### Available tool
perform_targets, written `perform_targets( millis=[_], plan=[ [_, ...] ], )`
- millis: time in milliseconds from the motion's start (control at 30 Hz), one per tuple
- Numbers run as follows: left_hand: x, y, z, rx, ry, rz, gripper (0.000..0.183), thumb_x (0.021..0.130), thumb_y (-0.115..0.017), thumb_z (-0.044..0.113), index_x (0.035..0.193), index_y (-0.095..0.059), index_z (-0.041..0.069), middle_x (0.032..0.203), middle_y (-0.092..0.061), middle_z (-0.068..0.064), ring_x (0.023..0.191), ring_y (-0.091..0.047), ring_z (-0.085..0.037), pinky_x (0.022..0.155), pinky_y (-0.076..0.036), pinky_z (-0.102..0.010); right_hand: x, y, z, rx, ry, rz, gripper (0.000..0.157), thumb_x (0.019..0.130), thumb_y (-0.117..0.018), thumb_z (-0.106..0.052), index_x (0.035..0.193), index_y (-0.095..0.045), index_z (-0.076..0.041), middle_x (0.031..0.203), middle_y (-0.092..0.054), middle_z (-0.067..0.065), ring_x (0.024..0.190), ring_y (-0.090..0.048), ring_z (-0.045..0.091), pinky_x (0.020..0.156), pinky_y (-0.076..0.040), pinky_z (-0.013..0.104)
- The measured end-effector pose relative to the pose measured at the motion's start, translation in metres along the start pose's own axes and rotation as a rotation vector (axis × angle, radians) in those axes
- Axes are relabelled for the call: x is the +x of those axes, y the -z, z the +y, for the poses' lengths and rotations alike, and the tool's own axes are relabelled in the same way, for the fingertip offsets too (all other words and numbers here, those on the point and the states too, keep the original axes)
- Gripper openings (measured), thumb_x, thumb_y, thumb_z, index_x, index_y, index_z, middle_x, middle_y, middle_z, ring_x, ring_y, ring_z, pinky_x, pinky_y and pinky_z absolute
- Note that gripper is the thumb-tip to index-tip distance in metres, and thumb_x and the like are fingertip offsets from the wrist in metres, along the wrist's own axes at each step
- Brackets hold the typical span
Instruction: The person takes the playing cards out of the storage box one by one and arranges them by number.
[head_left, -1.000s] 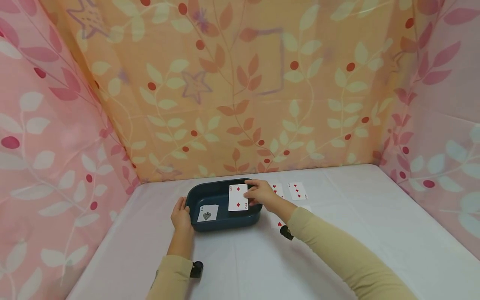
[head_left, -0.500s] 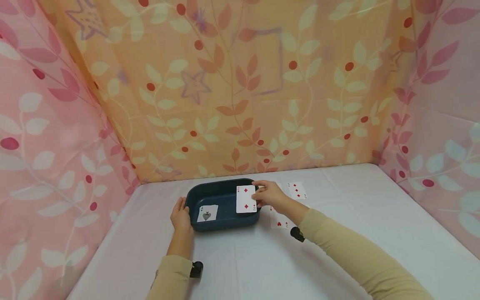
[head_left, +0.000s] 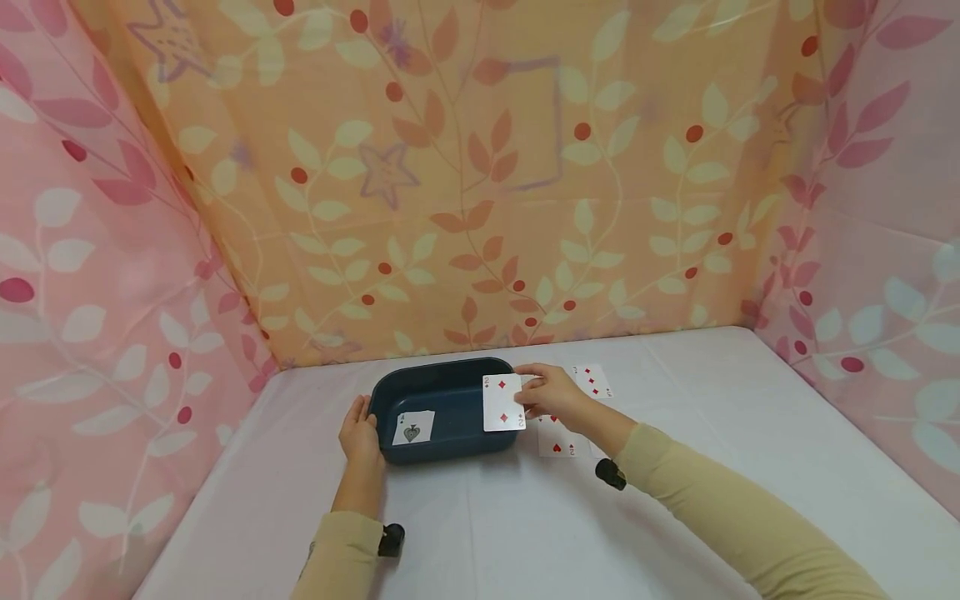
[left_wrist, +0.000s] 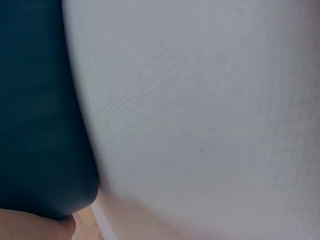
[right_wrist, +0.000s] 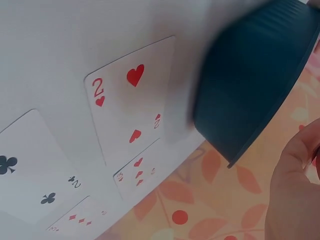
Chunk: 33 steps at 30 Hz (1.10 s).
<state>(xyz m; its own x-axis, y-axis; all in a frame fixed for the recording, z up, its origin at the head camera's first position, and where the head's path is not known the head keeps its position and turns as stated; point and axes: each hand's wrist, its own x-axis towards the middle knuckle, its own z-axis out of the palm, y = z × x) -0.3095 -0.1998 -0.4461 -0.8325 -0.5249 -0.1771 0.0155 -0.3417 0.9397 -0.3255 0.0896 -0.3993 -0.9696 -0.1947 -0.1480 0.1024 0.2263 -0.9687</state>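
My left hand (head_left: 359, 429) grips the left end of a dark blue rectangular tub (head_left: 450, 452), thumb toward its near corner. An ace of spades (head_left: 412, 427) lies inside at the tub's left, apparently on another card. My right hand (head_left: 557, 397) pinches the right edge of a two of diamonds (head_left: 503, 402), held face up over the tub's right end. In the left wrist view, the tub's wall (left_wrist: 40, 110) fills the left side and only part of a finger shows. In the right wrist view, the right hand (right_wrist: 295, 195) is partly visible; its card is mostly out of frame.
On the white table right of the tub lie a two of hearts (right_wrist: 130, 102), a three of hearts (right_wrist: 137, 170), a two of clubs (right_wrist: 30, 170) and a three of diamonds (head_left: 592, 381). Patterned cloth walls (head_left: 465, 167) stand behind and at both sides.
My right hand has carried the two of diamonds rightward, from above the tub's middle right to its right end. My left hand and the tub have stayed in place.
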Motion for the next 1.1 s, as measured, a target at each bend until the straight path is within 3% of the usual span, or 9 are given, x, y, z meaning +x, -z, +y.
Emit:
perform_targets(
  millis=[1100],
  plan=[
    [-0.003,0.002,0.002,0.016,0.009,-0.023,0.053,0.101,-0.032,-0.006,0.153,-0.026,0.005,0.156,-0.030,-0.008,0.144,-0.025,-0.019,0.115,-0.021,-0.031,-0.032,0.046,0.011,-0.024,-0.023,0.048,0.054,0.090,-0.065,-0.001,0.140,-0.046,0.000,0.094,-0.066,0.013,0.073,-0.059,0.022,0.065,-0.055,0.027]
  ],
)
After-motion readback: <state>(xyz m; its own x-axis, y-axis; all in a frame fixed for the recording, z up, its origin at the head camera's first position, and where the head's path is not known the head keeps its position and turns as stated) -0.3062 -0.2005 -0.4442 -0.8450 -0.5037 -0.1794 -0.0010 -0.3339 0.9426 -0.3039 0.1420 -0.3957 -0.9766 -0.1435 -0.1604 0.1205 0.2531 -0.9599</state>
